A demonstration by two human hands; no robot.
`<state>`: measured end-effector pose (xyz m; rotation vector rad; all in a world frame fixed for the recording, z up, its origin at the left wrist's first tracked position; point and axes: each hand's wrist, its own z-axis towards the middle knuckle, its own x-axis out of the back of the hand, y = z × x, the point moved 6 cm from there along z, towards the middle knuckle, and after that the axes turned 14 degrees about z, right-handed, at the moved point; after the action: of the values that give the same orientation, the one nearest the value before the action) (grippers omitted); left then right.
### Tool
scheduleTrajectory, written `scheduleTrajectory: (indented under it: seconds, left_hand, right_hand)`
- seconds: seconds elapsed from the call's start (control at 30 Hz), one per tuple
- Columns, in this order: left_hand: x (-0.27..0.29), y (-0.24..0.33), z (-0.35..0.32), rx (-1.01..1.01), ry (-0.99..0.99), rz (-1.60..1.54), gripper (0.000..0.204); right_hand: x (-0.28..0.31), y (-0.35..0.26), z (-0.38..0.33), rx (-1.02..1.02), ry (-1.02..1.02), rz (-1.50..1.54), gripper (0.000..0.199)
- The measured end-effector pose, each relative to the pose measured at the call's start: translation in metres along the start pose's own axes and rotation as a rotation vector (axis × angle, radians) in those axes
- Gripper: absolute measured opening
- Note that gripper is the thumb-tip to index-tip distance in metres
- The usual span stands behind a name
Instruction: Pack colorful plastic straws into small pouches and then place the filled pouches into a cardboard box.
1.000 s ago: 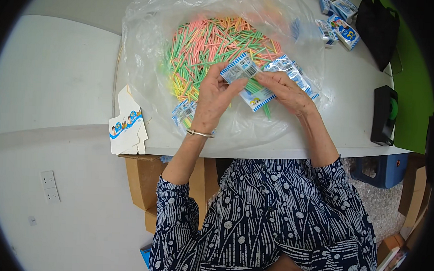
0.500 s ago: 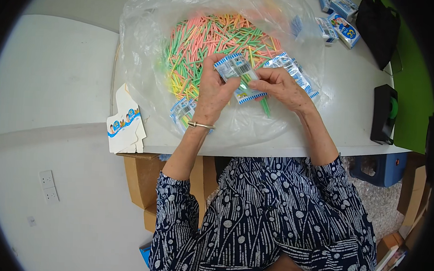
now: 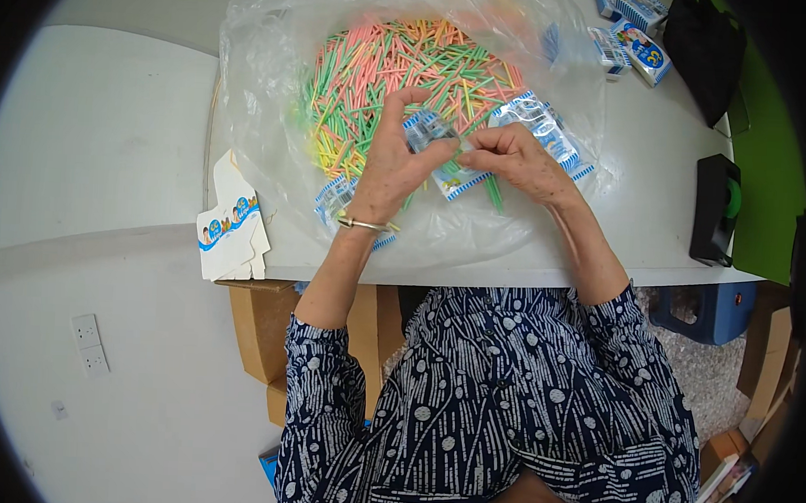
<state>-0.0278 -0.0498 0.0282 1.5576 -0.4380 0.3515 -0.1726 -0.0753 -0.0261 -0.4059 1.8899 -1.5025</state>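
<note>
A small clear plastic packet [image 3: 426, 131] with blue-striped ends and green sticks inside is in front of me, tilted. My left hand [image 3: 390, 166] holds it, thumb across its face and index finger raised away; the other fingers are hidden. Thumb and fingertips of my right hand [image 3: 519, 162] pinch at the packet's right side, where something thin and translucent shows; whether it is the packet's edge or a separate strip I cannot tell. Behind my hands lies a heap of pink, green and yellow sticks [image 3: 375, 70] in a large clear plastic bag [image 3: 261, 92].
More striped packets [image 3: 547, 136] lie beside my right hand, another packet [image 3: 333, 194] by my left wrist. Flat printed cartons [image 3: 233, 235] rest at the table's left edge. Small boxes [image 3: 644, 53] and a black tape dispenser [image 3: 712, 211] stand on the right.
My left index finger has lifted off the packet's upper edge and stretched out. The packet is more covered by my left thumb, and my right fingertips have drawn slightly away from its face.
</note>
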Motion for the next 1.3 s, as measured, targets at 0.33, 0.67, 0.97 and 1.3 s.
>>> scheduleTrajectory:
  seconds: [0.33, 0.67, 0.97, 1.3]
  left_hand:
    - [-0.001, 0.004, 0.002, -0.039, -0.027, 0.108, 0.05]
    - [-0.005, 0.012, -0.007, -0.041, -0.024, -0.17, 0.053]
    - [-0.039, 0.005, -0.024, -0.482, -0.041, 0.445, 0.023]
    - [-0.088, 0.014, -0.043, -1.113, -0.14, 1.195, 0.023]
  right_hand:
    - [-0.009, -0.002, -0.001, -0.031, -0.069, -0.009, 0.018]
    - [-0.003, 0.003, -0.003, -0.043, 0.03, 0.149, 0.025]
    - [0.049, -0.029, -0.01, 0.203, 0.29, 0.217, 0.023]
    - [0.037, -0.02, -0.01, 0.065, 0.263, 0.226, 0.026]
